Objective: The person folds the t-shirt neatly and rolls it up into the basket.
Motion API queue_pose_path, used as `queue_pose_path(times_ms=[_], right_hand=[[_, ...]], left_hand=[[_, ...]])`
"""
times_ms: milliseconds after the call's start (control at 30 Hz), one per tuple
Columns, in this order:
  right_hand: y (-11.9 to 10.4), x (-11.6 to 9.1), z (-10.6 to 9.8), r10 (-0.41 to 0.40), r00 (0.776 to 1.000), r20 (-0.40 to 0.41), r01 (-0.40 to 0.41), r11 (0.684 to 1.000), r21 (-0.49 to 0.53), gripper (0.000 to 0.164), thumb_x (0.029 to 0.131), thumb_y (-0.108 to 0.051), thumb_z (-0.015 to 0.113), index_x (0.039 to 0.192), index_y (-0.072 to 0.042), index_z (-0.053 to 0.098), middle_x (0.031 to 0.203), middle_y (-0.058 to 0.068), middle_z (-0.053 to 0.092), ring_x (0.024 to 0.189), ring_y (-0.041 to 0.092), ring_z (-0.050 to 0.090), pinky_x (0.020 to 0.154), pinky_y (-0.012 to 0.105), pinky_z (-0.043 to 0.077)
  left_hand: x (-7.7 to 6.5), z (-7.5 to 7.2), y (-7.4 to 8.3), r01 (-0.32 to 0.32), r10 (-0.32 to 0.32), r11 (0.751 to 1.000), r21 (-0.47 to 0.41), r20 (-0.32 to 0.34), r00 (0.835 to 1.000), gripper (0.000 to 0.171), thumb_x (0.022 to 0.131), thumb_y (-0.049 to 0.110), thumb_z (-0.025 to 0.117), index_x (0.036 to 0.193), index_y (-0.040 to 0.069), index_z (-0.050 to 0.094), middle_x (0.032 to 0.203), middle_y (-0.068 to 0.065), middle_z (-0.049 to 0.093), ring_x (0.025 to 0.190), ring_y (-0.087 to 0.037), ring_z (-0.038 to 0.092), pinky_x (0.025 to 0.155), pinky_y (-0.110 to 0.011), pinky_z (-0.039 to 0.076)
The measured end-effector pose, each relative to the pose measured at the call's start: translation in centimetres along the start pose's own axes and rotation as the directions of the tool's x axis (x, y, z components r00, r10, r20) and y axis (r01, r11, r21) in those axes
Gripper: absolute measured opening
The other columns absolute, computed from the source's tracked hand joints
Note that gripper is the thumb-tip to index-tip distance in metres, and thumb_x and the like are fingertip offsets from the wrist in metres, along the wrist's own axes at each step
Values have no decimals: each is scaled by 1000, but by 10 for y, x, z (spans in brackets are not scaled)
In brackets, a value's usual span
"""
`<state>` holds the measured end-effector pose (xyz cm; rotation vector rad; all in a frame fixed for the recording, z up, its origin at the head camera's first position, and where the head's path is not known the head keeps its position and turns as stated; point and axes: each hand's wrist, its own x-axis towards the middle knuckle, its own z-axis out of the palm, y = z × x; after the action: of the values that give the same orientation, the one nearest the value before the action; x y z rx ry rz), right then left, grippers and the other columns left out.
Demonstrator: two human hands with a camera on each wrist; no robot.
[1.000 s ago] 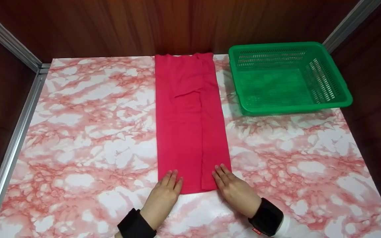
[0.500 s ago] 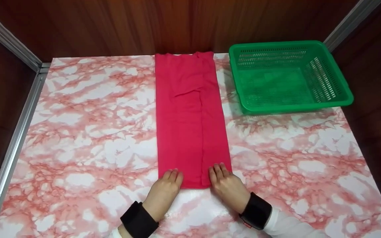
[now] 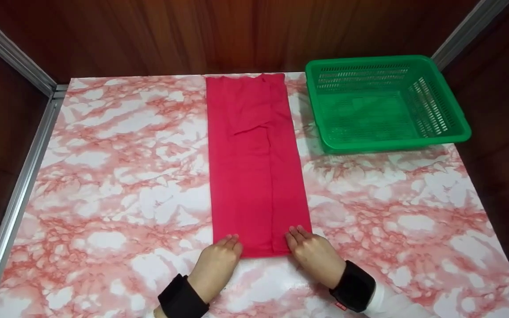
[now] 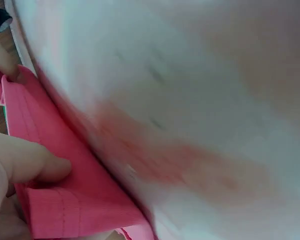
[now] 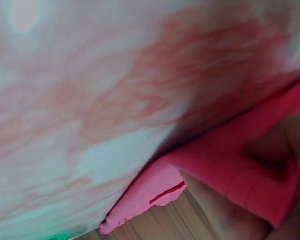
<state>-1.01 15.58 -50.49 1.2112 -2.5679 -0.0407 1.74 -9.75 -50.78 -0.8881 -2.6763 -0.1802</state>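
Observation:
A red shirt [image 3: 250, 190] lies folded into a long strip down the middle of the table, with a sleeve-like flap near its far end. My left hand [image 3: 219, 260] pinches the near left corner of its stitched hem [image 4: 55, 210], the thumb [image 4: 45, 165] lying on the cloth in the left wrist view. At the near right corner my right hand [image 3: 318, 258] pinches the hem too, thumb [image 5: 275, 147] against the cloth in the right wrist view. The fingers behind the fabric are partly hidden. In the head view, the hem stretches fairly straight between both hands.
A green plastic basket [image 3: 387, 145] with slotted sides stands at the back right, beside the shirt's far end. The table [image 3: 117, 198] has a red-and-white marbled top. Wooden panels [image 3: 170, 35] close off the back and sides.
Both hands first shifted slightly forward with the hem, then came back toward me. The shirt's far edge has slid a little nearer. The right hand went left, then back right.

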Motion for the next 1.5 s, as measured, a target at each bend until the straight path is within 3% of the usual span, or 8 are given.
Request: queue_pose_path(times_ms=[233, 400, 533, 767, 967, 1100, 1300, 1500], right_hand=[[0, -7, -14, -44, 996, 72, 39, 997, 69, 21, 72, -2, 72, 93, -5, 70, 93, 8, 73, 83, 16, 70, 59, 26, 55], [4, -8, -23, -80, 989, 126, 54, 980, 192, 14, 74, -8, 73, 86, -8, 66, 77, 3, 68, 64, 14, 65, 49, 27, 50], [14, -6, -32, -99, 978, 185, 21, 924, 382, 14, 73, -7, 73, 77, -10, 60, 61, -1, 58, 54, 13, 60, 45, 26, 45], [42, 9, -38, -102, 950, 295, -102, 791, 603, 13, 84, 0, 64, 77, -8, 57, 62, -3, 56, 60, 5, 58, 53, 18, 43], [66, 28, -46, -51, 960, 276, -130, 792, 597, 20, 88, -8, 65, 74, -13, 51, 57, -10, 42, 53, 0, 43, 52, 17, 39], [83, 47, -49, 1, 970, 243, -149, 791, 593, 20, 87, -10, 67, 73, -11, 52, 57, -8, 47, 53, 2, 47, 52, 18, 44], [106, 73, -35, 64, 963, 264, -208, 799, 564, 8, 85, -11, 70, 85, -5, 65, 71, 2, 65, 64, 10, 61, 58, 26, 52], [120, 86, -10, 86, 940, 331, -271, 779, 566, 15, 85, -12, 70, 93, 0, 68, 79, 8, 68, 67, 16, 60, 64, 32, 52]], left_hand=[[-7, -9, 8, 5, -4, 996, -93, 18, 1000, 12, 70, -4, 69, 76, 6, 63, 85, -7, 72, 74, -16, 68, 59, -25, 55], [-7, -18, 8, 16, 0, 986, -166, 96, 995, 16, 72, -3, 66, 69, 9, 57, 64, -1, 63, 58, -14, 61, 46, -25, 48], [-3, -29, 1, 56, 4, 950, -307, 192, 981, 23, 75, -3, 64, 63, 12, 50, 53, 3, 50, 50, -12, 56, 41, -25, 39], [19, -43, -22, 150, -35, 906, -396, 282, 959, 9, 77, 3, 66, 75, 9, 61, 61, -1, 61, 56, -16, 60, 48, -29, 47], [45, -54, -46, 248, -112, 877, -411, 327, 938, 6, 82, 11, 71, 83, 10, 65, 71, 0, 66, 63, -16, 63, 56, -29, 50], [62, -57, -63, 298, -177, 859, -416, 303, 936, 7, 83, 13, 72, 87, 10, 67, 76, -1, 68, 65, -14, 61, 60, -29, 49], [82, -41, -82, 356, -254, 840, -410, 284, 925, 7, 82, 12, 73, 85, 8, 67, 74, -3, 66, 64, -16, 57, 61, -31, 47], [89, -23, -93, 411, -291, 808, -422, 320, 901, 17, 83, 14, 72, 95, 3, 69, 87, -8, 70, 75, -22, 63, 71, -36, 51]])
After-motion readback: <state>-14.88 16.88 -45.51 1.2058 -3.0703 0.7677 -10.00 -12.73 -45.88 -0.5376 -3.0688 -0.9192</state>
